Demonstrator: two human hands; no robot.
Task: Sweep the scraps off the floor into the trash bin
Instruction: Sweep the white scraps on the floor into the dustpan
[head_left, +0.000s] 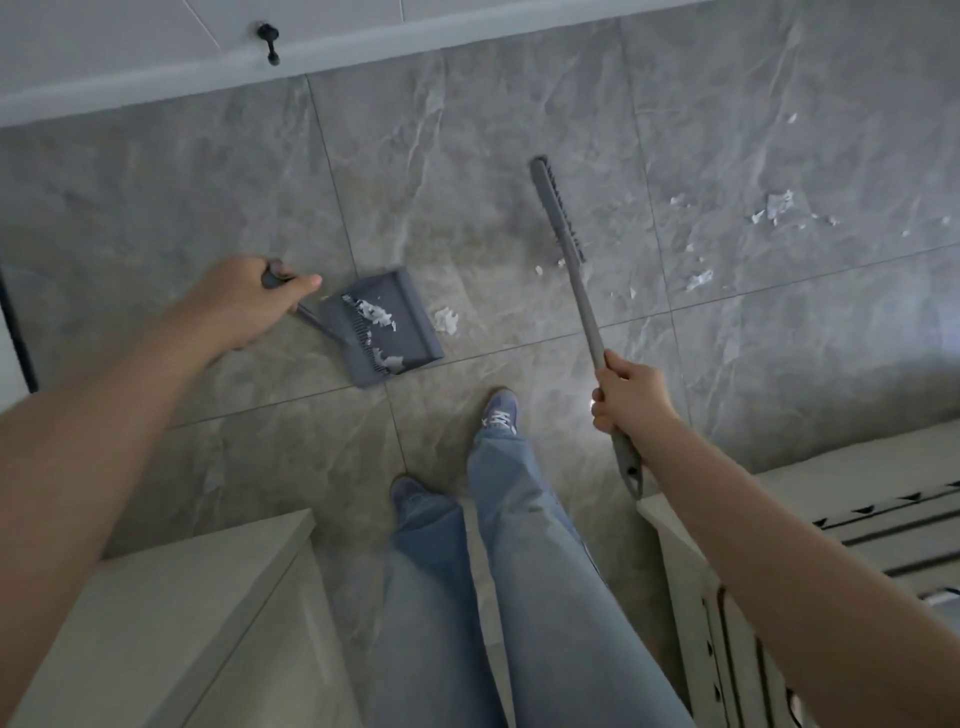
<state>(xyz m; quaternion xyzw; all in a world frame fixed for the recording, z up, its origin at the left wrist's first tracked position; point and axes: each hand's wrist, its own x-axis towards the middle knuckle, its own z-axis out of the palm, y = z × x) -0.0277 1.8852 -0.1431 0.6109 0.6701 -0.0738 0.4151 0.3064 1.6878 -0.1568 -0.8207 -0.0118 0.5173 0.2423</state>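
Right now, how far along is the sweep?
Partly done: some paper scraps already lie in the dustpan, held by the left hand. The right hand holds the broom. One scrap sits at the pan's lip; scattered scraps remain to the right. No bin in view.

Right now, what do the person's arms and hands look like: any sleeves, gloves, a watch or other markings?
Both forearms are bare as far as the head view shows: no sleeves, no gloves. The left hand and the right hand carry no visible rings, and neither wrist shows a watch, band or markings. The only clothing in view is light blue jeans and bluish-purple sneakers.
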